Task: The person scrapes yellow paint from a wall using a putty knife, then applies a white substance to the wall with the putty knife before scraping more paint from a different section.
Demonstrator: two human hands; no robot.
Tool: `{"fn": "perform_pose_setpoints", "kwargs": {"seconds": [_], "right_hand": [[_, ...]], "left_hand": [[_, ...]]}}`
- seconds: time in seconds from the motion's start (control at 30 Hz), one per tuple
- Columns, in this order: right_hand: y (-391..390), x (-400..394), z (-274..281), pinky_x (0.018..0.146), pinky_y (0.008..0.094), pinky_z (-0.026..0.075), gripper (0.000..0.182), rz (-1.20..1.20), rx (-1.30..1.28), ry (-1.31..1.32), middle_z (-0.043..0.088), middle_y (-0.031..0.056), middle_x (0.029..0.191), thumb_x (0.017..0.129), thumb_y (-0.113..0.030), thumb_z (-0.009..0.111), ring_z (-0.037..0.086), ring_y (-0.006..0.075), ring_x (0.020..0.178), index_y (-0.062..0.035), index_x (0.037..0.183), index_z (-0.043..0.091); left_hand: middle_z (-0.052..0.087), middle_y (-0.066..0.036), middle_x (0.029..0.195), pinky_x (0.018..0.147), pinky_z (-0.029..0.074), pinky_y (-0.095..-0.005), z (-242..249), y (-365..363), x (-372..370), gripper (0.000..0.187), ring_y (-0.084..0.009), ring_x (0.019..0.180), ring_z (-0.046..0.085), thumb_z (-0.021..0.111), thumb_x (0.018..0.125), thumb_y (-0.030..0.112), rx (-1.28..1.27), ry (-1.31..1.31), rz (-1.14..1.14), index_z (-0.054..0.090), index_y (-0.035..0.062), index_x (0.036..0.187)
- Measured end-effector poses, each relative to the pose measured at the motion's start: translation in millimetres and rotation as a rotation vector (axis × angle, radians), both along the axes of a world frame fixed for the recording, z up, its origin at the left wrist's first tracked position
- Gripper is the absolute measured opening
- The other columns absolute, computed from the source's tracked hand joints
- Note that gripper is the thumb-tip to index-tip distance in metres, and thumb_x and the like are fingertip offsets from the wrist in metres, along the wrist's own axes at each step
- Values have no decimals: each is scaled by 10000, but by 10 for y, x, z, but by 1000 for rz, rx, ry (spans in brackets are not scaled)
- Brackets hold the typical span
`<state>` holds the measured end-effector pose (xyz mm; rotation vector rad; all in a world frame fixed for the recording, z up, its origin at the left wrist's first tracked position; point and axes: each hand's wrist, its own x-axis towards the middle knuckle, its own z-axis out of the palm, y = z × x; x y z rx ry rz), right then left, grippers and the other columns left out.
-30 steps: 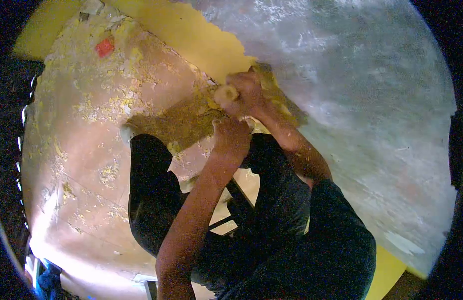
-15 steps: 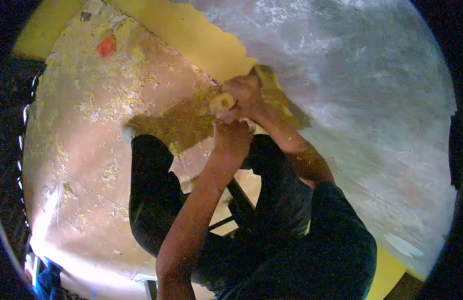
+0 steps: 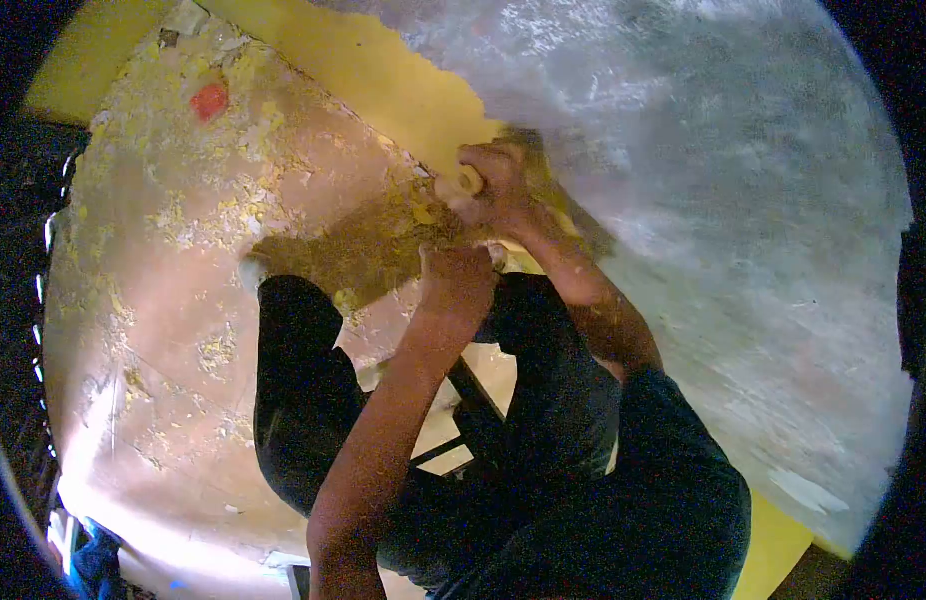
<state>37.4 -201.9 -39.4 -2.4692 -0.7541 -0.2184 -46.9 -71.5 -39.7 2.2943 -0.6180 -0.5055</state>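
My right hand (image 3: 505, 190) is closed around a pale yellow, round-ended piece (image 3: 470, 180) whose full shape is blurred and partly hidden. It is close to the lower edge of the wall (image 3: 383, 70), where yellow paint borders a large grey area. My left hand (image 3: 455, 285) is a closed fist a little nearer to me, in front of my right knee. What that fist holds, if anything, is hidden by the fingers. The two hands are apart, and a shadow falls on floor and wall around them.
Yellow flakes litter the tan floor (image 3: 183, 350). A red patch (image 3: 210, 101) lies far left. My dark-clothed legs (image 3: 303, 390) are bent, with black bars (image 3: 478, 400) between them. Something blue (image 3: 98, 560) is at the lower left. The grey wall area (image 3: 743, 200) rises on the right.
My right hand and the round-ended piece have moved up and slightly right, away from my left fist. The left fist has barely shifted.
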Motion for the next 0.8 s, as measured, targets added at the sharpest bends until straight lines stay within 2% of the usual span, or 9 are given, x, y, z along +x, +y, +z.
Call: {"fn": "perform_pose_setpoints", "kwargs": {"seconds": [0.07,0.17,0.3,0.4,0.5,0.6,0.67,0.7,0.8], "right_hand": [[22,1,-70,514,376,436,226,39,29,-64,548,85,623,648,-268,696,557,279,560,-72,667,585],[218,-80,366,487,381,425,251,205,182,-59,517,86,587,614,-263,716,540,285,530,-64,657,568],[48,61,-129,455,369,401,215,28,36,-8,479,78,559,635,-209,699,507,278,495,-96,615,516],[146,101,38,470,381,410,246,5,-16,-3,501,84,582,599,-241,720,527,283,520,-93,642,528],[187,54,224,492,399,424,318,-19,-100,41,535,93,618,545,-288,751,556,291,557,-89,683,546],[135,-63,180,532,380,455,261,36,0,-24,568,94,656,575,-253,733,588,278,610,-92,715,582],[211,-49,212,549,372,466,244,123,57,-95,582,97,672,585,-240,726,597,278,629,-90,725,594],[150,1,92,547,367,461,198,72,-3,-67,574,93,666,614,-216,703,594,275,631,-87,712,590],[49,-15,-8,544,356,452,115,-56,-131,-18,559,85,653,673,-166,659,588,270,634,-80,686,583]], "left_hand": [[628,-146,1139,862,422,-555,-111,-12,-53,335,-345,1052,596,567,858,222,166,274,-244,601,102,1169],[670,-137,1047,878,426,-539,-336,-25,-305,273,-324,1018,619,584,847,208,-212,-218,157,660,116,1093],[660,-138,1069,874,419,-541,-1,-21,-6,295,-343,1027,610,592,852,233,212,209,-264,647,102,1110],[647,-142,1111,867,421,-536,-296,-133,-210,334,-338,1056,599,606,847,270,-174,-118,320,633,90,1128],[645,-158,1110,845,432,-532,-174,-99,-83,356,-335,1060,595,634,820,257,140,-255,98,628,72,1124],[585,-183,1214,834,441,-533,-179,14,114,408,-326,1121,562,637,810,261,198,519,-489,592,66,1165],[538,-225,1258,823,448,-534,-359,63,-420,378,-317,1147,548,619,819,253,-118,-683,195,604,53,1140],[538,-225,1258,823,448,-534,-283,35,-318,378,-317,1147,548,619,819,253,-116,-676,201,604,53,1140],[481,-222,1327,830,440,-541,-125,-82,-109,343,-313,1179,526,583,843,261,177,194,-184,614,71,1125]]}}
